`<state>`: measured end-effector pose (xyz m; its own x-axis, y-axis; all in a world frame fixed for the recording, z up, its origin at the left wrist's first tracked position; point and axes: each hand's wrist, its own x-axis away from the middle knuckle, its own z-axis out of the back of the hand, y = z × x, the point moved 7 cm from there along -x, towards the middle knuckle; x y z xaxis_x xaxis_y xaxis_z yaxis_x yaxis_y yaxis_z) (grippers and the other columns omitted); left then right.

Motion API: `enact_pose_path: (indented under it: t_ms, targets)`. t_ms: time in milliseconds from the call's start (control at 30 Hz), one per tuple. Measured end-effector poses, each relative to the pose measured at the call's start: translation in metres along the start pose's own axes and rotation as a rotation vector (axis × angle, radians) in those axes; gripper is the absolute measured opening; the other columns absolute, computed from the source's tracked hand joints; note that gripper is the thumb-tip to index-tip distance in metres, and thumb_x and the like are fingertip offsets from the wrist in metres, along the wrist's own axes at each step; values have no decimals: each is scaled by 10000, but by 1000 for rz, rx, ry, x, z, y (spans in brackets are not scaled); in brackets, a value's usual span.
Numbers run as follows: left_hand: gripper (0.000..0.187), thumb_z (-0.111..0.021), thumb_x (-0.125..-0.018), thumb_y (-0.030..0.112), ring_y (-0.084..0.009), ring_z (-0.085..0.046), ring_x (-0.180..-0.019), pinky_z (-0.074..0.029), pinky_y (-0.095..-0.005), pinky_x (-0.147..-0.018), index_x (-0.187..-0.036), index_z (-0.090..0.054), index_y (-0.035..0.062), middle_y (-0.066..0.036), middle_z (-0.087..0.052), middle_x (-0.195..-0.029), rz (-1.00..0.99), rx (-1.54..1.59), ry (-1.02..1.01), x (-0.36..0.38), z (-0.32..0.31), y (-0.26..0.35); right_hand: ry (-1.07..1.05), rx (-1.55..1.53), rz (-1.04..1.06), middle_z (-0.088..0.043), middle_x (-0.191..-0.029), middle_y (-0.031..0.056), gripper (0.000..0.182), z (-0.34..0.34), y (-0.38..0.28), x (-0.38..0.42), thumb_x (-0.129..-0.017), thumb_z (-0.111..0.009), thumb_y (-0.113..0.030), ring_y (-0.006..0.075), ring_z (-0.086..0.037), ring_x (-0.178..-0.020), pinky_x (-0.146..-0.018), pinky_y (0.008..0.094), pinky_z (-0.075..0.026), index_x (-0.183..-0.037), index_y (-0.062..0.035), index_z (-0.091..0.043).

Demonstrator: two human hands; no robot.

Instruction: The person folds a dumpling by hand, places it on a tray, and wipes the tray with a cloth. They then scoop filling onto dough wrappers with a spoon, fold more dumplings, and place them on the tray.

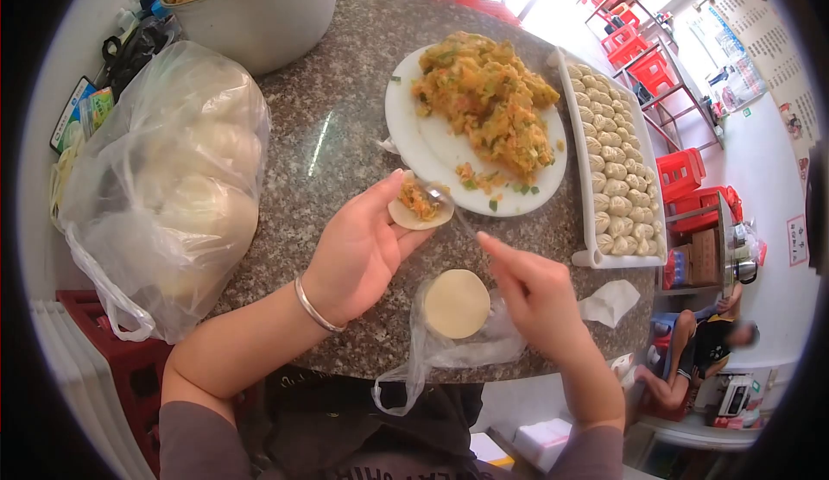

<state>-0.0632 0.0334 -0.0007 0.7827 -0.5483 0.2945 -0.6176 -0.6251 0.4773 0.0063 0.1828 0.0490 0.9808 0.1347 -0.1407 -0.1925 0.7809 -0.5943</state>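
In my left hand (358, 243), palm up, lies a round dough wrapper (423, 216) with a small heap of orange filling on it. My right hand (537, 294) grips the handle of a metal spoon (460, 221), its bowl resting on the filling. Just beyond, a white plate (406, 139) carries a big mound of chopped vegetable filling (488, 100) with green bits. Below my hands a stack of round wrappers (457, 304) sits on a crumpled clear plastic bag (417, 355). To the right stands a white tray (590, 240) of pleated dumplings (615, 169) in rows.
A knotted plastic bag of pale dough (186, 186) stands at the left of the speckled stone table (302, 100). Behind it is a large metal pot (268, 18) of filling. A white tissue (610, 303) lies near the right edge. Another person (704, 346) sits far right.
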Motion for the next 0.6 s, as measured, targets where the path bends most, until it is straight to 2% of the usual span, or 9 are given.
enact_pose_path:
  t_ms: [67,133,167,233,400,467,600]
  targets:
    - [424,-382,-1000,295,-248,-504,-1201,-416,-379,-1030,-1273,-412,-28,-157,-504,-1289,7,-30,22,-1,3,-1,57,-66,-14,-600,-710,154,355,7,6,1,-843,-572,-8,294,-601,-595,-584,357,-495,-1195,-44,-590]
    - [421,-378,-1002,284,-252,-524,-1179,-436,-372,-1013,-1268,-419,-39,-161,-514,-1276,56,-20,-13,-1,0,-6,61,-4,-169,-608,-723,166,356,7,22,2,-846,-573,-9,290,-611,-614,-593,350,-495,-1200,-42,-586]
    - [421,-378,-1002,284,-252,-524,-1179,-436,-372,-1013,-1268,-419,-39,-161,-514,-1276,56,-19,-13,-1,0,-6,61,-3,-168,-608,-723,166,356,6,21,3,-846,-573,-9,290,-611,-614,-593,350,-495,-1200,-42,-586]
    - [425,-368,-1005,279,-256,-533,-1169,-444,-370,-1009,-1272,-409,-50,-168,-515,-1271,87,40,-64,-2,-4,-8,35,-50,-25,-614,-733,168,361,-2,5,7,-843,-572,-5,286,-615,-627,-598,347,-494,-1203,-40,-585]
    - [427,-355,-1010,281,-270,-535,-1166,-450,-368,-1009,-1274,-406,-50,-171,-518,-1264,61,27,-37,-5,1,-6,-37,-20,-30,-625,-754,166,361,0,-3,8,-842,-566,1,283,-623,-649,-604,340,-495,-1199,-46,-590]
    - [426,-352,-1011,282,-274,-534,-1169,-448,-369,-1012,-1273,-407,-49,-172,-519,-1262,66,24,-31,-5,2,-7,23,-73,-125,-630,-766,171,363,5,5,6,-843,-564,5,265,-630,-648,-606,334,-499,-1201,-49,-591]
    - [421,-371,-1005,279,-282,-558,-1140,-471,-377,-985,-1264,-419,-48,-173,-546,-1228,82,-33,20,-3,7,-7,-39,-72,-39,-634,-771,171,369,-4,1,10,-844,-556,13,259,-628,-640,-601,329,-496,-1208,-41,-586]
